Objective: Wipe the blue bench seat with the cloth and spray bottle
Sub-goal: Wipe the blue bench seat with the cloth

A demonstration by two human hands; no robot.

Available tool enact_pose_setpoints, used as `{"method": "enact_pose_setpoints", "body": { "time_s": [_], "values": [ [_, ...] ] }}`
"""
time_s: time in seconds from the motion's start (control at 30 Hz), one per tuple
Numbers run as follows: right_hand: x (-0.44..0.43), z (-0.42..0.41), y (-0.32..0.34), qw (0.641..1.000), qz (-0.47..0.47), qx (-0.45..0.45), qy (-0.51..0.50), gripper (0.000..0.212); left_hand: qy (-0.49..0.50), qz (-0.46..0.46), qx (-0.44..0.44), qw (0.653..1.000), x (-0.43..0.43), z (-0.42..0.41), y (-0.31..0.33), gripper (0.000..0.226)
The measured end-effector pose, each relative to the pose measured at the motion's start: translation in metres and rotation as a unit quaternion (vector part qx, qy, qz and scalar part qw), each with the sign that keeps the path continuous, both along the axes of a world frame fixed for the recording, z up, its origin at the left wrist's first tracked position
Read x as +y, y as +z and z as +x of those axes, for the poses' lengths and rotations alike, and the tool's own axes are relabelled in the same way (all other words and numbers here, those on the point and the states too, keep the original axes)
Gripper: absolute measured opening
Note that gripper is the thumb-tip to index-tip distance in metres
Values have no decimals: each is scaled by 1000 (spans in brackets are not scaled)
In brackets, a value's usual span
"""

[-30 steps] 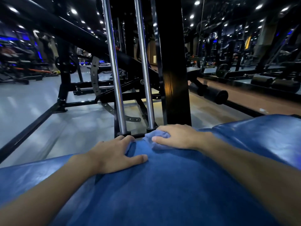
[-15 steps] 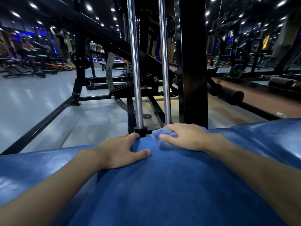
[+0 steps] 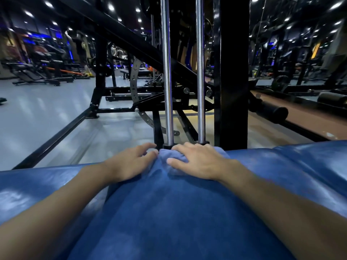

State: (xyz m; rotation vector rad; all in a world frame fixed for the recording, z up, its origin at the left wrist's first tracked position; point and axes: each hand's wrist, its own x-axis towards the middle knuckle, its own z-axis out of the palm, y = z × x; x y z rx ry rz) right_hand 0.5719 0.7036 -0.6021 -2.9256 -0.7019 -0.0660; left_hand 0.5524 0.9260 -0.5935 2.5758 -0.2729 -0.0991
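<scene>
Right hand point(image 3: 199, 162) lies over a bunched fold of the blue cloth point(image 3: 169, 212), fingers curled over it and thumb against its side. Left hand point(image 3: 131, 164) rests just beside, fingers spread flat on the cloth. The cloth covers the blue bench seat point(image 3: 300, 175) to its far edge, below two chrome guide rods point(image 3: 167, 72) and a black upright point(image 3: 234, 72)
</scene>
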Motion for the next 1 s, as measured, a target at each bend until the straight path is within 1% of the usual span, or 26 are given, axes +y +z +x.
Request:
{"method": "enact_pose_setpoints", "body": {
  "time_s": [0.07,0.1,0.13,0.2,0.27,0.3,0.33,0.4,0.43,0.47,0.63,0.73,0.8,0.9,0.97,1.0],
  "values": [
    [2,-4,3,1000,-1,7,13,67,-3,-73,-33,997,-12,3,7,38],
    [-5,-6,7,1000,-7,3,13,68,-5,-83,-51,995,-21,6,12,34],
    [-17,-8,9,1000,-19,-4,5,71,-11,-77,-67,995,-33,9,17,33],
    [-48,-17,9,999,-33,-6,-42,82,-37,-62,-82,994,-62,17,23,32],
    [-79,-28,2,994,-25,27,-105,101,-77,-33,-79,993,-93,26,23,30],
    [-89,-33,-3,991,-23,41,-127,110,-95,-2,-67,993,-107,30,22,33],
    [-95,-36,-8,989,-25,44,-139,114,-113,42,-51,991,-119,32,20,42],
    [-98,-34,-16,989,-15,35,-145,111,-120,144,-27,982,-131,36,13,64],
    [-97,-32,-16,989,-11,30,-145,108,-114,175,-26,978,-130,37,10,70],
    [-95,-31,-15,989,-9,28,-145,105,-108,185,-29,976,-126,38,8,74],
    [-96,-35,-13,988,-5,38,-148,105,-88,188,-40,978,-92,30,8,66],
    [-96,-37,-8,987,-9,47,-151,93,-73,193,-45,978,-63,23,7,61],
    [-91,-40,-5,987,-23,38,-154,89,-66,193,-45,978,-49,21,8,61],
    [-66,-49,-3,990,5,46,-132,87,-78,209,-56,973,-59,25,11,60],
    [-49,-56,-6,990,32,63,-125,92,-97,210,-70,970,-76,27,11,60],
    [-44,-58,-7,990,30,57,-127,95,-105,207,-77,970,-82,27,10,60]
  ]
}}
